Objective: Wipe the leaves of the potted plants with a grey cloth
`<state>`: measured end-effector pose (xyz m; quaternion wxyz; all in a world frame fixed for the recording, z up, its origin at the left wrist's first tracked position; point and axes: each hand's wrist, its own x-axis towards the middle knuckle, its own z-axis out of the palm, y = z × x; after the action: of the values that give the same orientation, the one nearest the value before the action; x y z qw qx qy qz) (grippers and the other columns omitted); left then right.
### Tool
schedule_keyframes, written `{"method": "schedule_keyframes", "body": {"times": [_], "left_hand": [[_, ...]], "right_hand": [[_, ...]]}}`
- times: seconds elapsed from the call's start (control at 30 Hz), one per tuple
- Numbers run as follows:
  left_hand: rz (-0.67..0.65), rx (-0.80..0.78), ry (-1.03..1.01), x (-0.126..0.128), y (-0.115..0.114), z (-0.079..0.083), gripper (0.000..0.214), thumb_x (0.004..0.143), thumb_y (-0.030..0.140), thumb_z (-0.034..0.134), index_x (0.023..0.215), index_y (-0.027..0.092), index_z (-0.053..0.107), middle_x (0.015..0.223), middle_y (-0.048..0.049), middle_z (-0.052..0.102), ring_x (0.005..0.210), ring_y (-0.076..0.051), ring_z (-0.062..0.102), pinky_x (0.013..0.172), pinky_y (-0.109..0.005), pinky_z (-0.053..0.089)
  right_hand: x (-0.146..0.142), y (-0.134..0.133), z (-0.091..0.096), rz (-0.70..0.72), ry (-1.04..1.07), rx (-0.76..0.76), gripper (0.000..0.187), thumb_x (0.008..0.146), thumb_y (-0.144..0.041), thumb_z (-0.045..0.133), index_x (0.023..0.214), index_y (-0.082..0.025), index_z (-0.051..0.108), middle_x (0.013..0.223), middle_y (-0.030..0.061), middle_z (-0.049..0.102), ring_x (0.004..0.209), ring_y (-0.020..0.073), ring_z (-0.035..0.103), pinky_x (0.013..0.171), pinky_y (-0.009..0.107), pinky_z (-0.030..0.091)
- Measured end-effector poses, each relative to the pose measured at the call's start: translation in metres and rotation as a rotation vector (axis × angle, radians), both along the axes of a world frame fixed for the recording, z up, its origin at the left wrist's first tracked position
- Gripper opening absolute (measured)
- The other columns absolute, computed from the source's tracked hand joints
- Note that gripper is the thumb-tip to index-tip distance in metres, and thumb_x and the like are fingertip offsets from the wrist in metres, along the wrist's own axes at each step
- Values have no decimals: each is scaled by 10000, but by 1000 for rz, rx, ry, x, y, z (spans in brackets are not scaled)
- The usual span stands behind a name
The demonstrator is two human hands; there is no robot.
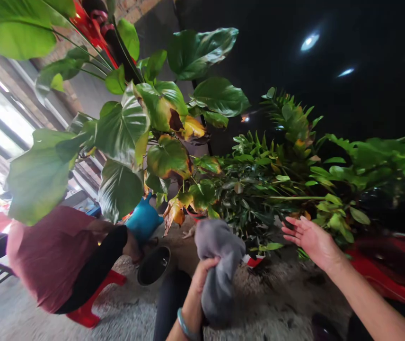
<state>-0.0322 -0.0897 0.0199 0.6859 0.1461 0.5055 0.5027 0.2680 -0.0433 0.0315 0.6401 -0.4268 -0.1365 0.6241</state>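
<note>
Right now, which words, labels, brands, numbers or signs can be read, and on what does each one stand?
None can be read.
The gray cloth, dark bucket and red stool show no readable writing; the red-and-white piece beside the cloth is too small and blurred to tell.

Red stool (pixel 95 298), bucket (pixel 147 269) on floor (pixel 127 310)

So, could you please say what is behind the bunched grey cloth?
Green leafy plants and rough ground show past the edges of the grey cloth; anything behind its folds is hidden.
</note>
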Motion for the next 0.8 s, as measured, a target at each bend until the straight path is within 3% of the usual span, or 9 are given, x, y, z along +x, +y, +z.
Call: {"method": "schedule_keyframes", "body": {"times": [0.13,0.2,0.27,0.37,0.43,0.5,0.57,0.7,0.8], "left_hand": [[200,276,-34,0,29,69,225,605,283,801,745,192,650,630,8,699,573,-153,650,623,-256,544],[214,331,-11,6,46,79,195,649,279,771,780,190,656,656,13,702,583,-142,639,653,-254,539],[116,258,61,15,53,62,183,650,258,751,791,172,673,645,-2,702,573,-153,629,664,-275,536],[-133,99,210,27,38,6,197,569,176,760,754,140,703,590,-35,684,621,-229,659,733,-349,542],[-257,76,227,29,18,-26,224,511,110,777,723,146,713,579,-45,681,735,-295,695,819,-387,536],[-308,101,146,25,2,-34,246,498,106,789,726,162,717,623,-56,703,780,-309,707,869,-409,532],[-288,123,64,19,-3,-18,240,495,140,805,711,166,704,648,-64,711,742,-290,712,854,-416,547],[-117,115,31,16,22,43,251,494,205,817,692,176,665,611,-35,697,601,-219,678,704,-352,576],[-81,133,93,29,39,56,294,474,168,814,726,168,665,595,-18,688,626,-221,682,713,-337,569]], "right_hand": [[1,5,-9,0,-20,56,114,809,-267,589,776,-229,690,885,86,760,727,248,712,629,376,595],[1,7,-11,6,-22,63,110,806,-267,587,779,-235,689,882,85,764,730,253,711,630,383,594],[-1,8,-12,13,-19,56,121,812,-264,575,783,-234,688,883,86,764,735,249,711,628,377,596],[-2,6,-10,38,-33,56,129,817,-287,584,799,-221,693,899,101,761,754,247,714,650,376,600],[-1,3,-9,51,-44,55,145,814,-299,589,806,-211,703,904,109,762,764,245,715,661,370,599],[0,2,-9,59,-51,54,150,804,-303,598,793,-207,713,891,105,766,768,240,718,659,359,594],[1,2,-10,67,-66,75,134,784,-315,629,771,-214,716,882,94,771,780,241,722,675,362,588],[-12,5,-10,79,-151,168,189,683,-369,744,789,-213,742,870,92,774,820,253,723,733,368,564],[-34,9,-10,34,-307,181,304,572,-456,800,748,-212,759,799,76,769,789,260,711,720,370,549]]}}
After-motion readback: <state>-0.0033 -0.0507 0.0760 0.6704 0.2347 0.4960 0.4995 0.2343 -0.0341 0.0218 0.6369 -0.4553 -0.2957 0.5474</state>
